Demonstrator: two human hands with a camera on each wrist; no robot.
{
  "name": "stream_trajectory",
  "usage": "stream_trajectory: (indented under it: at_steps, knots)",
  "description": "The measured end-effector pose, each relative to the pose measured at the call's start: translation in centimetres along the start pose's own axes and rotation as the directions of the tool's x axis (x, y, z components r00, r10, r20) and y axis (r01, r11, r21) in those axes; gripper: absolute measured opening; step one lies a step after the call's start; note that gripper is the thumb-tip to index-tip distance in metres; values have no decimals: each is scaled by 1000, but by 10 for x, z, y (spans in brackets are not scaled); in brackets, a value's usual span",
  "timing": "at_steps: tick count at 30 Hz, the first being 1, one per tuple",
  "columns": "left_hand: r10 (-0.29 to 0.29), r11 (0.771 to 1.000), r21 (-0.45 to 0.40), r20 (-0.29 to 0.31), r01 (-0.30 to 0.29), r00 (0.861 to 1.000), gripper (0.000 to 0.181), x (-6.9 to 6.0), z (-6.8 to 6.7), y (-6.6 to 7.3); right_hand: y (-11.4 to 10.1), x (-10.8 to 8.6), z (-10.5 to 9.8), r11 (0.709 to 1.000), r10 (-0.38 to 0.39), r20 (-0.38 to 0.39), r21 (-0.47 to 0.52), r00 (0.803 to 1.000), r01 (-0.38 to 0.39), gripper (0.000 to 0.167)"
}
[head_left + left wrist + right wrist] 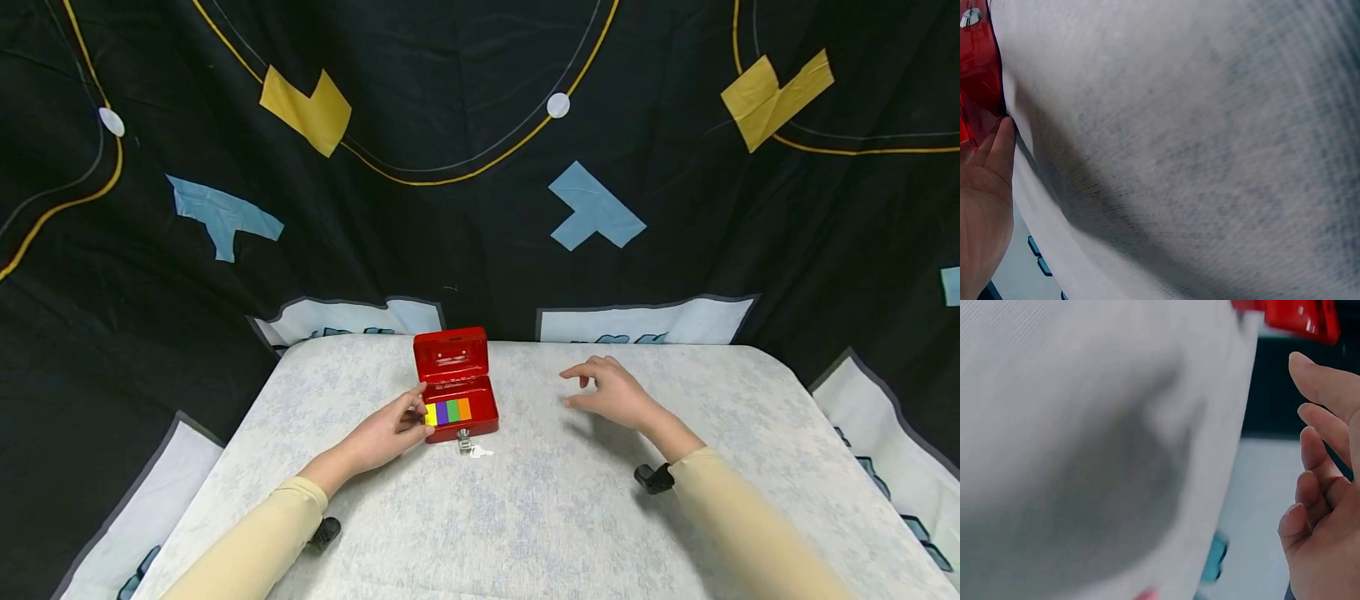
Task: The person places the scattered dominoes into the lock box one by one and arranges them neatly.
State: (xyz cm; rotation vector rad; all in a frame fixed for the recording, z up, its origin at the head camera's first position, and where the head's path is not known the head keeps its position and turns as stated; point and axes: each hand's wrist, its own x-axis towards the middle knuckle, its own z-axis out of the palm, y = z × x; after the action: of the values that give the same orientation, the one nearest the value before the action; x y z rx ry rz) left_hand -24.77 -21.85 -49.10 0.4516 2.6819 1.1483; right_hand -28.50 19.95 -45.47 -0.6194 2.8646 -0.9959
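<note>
A small red metal cash box [484,403] stands on the table with its lid [451,354] raised. Inside lies a row of yellow, purple, green and orange bands [453,411]; whether it is one piece or several I cannot tell. A small padlock [465,441] hangs at the box's front, with keys [481,452] beside it on the cloth. My left hand [384,432] holds the box's left end, thumb at the front corner and forefinger farther back. My right hand [611,392] hovers to the right of the box, fingers loosely bent, holding nothing.
A pale mottled cloth covers the table [540,517]. Behind it hangs a black curtain [495,258] with yellow and blue patches. Dark wrist cameras sit under both forearms, one at the left sleeve [325,533] and one at the right sleeve [654,479].
</note>
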Motion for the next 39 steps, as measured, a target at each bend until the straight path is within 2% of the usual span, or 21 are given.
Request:
stream_trajectory:
  at_steps: [8,14,17,26,32,39]
  knots:
    - [8,1000,-10,-1,-8,1000,31,0,1,-2,54,-40,-29,994,102,-19,-35,995,-103,49]
    - [-2,1000,-9,-1,2,1000,31,0,0,-1,82,-65,-45,980,194,3,-47,981,-194,56]
    - [-2,1000,-1,-5,2,1000,32,0,0,-1,94,-72,-50,977,210,19,-44,977,-209,61]
    - [15,1000,-3,6,-15,1000,32,1,-1,-2,112,-71,-47,976,217,52,-9,975,-217,59]
    - [30,999,-11,3,-30,1000,29,0,0,-1,114,-69,-46,982,188,55,-11,981,-188,56]
    - [27,1000,-12,0,-27,1000,29,0,0,-2,113,-69,-44,980,199,46,-14,979,-199,47]
